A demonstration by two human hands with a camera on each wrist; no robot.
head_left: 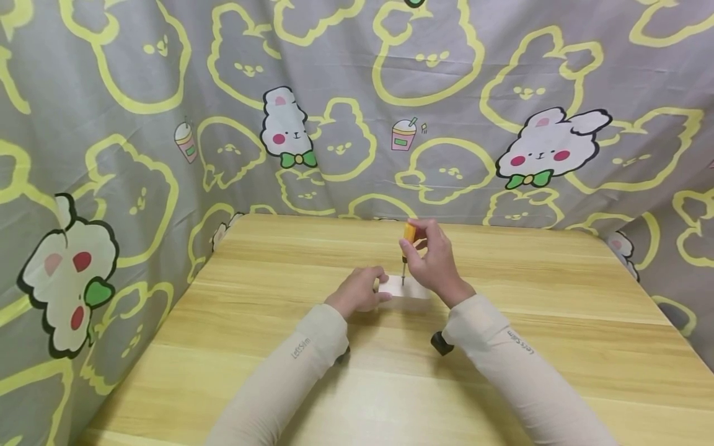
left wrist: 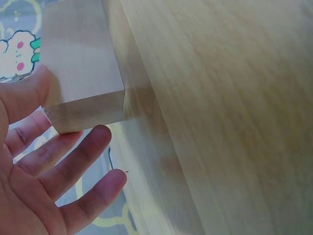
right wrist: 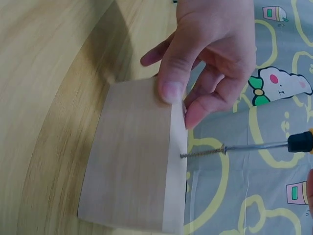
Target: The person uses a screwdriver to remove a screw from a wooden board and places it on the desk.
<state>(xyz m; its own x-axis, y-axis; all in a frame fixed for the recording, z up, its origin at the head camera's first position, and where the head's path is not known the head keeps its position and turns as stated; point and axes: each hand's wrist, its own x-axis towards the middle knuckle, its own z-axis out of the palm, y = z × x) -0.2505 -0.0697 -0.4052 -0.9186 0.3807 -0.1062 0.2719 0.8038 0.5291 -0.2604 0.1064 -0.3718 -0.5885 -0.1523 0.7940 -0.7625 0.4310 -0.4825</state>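
Observation:
A pale wooden block (head_left: 396, 286) stands on the table with a narrow face upward. My left hand (head_left: 359, 290) grips its left end between thumb and fingers; the left wrist view shows the thumb on the broad face of the block (left wrist: 80, 49) and two fingers spread away from it. The right hand (head_left: 435, 260) holds a screwdriver (head_left: 409, 233) upright by its yellow handle above the block. Between the shaft and the block is a long screw (right wrist: 203, 153), its point at the narrow face. How deep the point sits cannot be told.
The wooden tabletop (head_left: 268, 260) spreads around the block. A grey patterned curtain (head_left: 346, 74) hangs behind the table and along its left side. A black wrist-worn device (head_left: 442, 343) shows under the right cuff.

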